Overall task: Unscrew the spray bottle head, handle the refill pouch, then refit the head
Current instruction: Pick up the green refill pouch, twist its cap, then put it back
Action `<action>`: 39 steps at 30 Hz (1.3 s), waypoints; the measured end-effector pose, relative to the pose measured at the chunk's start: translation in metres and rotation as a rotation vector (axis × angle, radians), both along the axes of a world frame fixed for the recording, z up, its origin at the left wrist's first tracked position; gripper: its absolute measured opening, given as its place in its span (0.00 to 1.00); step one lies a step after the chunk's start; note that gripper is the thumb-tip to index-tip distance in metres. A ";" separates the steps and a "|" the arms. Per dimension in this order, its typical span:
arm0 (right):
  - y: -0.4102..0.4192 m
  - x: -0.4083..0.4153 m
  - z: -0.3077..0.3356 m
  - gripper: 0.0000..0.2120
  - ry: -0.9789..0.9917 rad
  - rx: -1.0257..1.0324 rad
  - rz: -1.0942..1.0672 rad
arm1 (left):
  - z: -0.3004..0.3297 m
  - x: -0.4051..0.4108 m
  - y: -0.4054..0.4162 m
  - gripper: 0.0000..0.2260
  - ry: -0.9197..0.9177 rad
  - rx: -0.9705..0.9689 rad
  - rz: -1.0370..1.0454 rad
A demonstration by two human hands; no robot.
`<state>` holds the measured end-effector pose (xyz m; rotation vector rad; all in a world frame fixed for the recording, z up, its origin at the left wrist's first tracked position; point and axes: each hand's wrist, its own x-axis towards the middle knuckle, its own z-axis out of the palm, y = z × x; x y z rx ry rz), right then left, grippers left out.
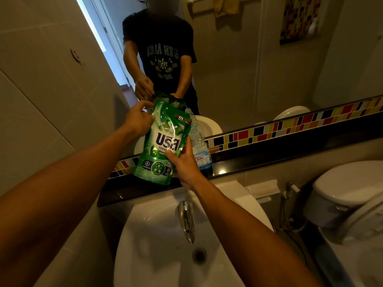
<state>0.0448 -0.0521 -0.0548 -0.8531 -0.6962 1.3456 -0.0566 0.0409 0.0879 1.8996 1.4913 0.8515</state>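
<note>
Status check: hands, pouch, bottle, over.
Left hand grips green refill pouch at top corner, right hand at its lower edge. Clear bottle on ledge behind, head off. Nothing blocking.

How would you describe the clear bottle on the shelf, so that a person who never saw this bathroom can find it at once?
Start at the white sink and look up to the dark shelf under the mirror. The clear bottle stands there, just behind the green refill pouch that both hands hold. It is the only see-through thing on the shelf, with a blue and white label low on its side.
</note>
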 end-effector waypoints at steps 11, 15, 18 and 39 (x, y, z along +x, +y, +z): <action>0.011 0.025 -0.026 0.34 -0.311 -0.019 -0.008 | -0.053 -0.012 0.001 0.06 -0.286 -0.139 0.167; 0.014 0.032 -0.029 0.35 -0.445 0.019 -0.019 | -0.070 -0.017 -0.006 0.07 -0.410 -0.166 0.222; 0.015 0.031 -0.028 0.36 -0.517 0.072 -0.001 | -0.078 -0.023 -0.014 0.07 -0.540 -0.177 0.266; 0.082 -0.106 -0.028 0.33 -0.758 0.166 0.258 | -0.114 -0.169 -0.028 0.07 -0.772 0.029 0.572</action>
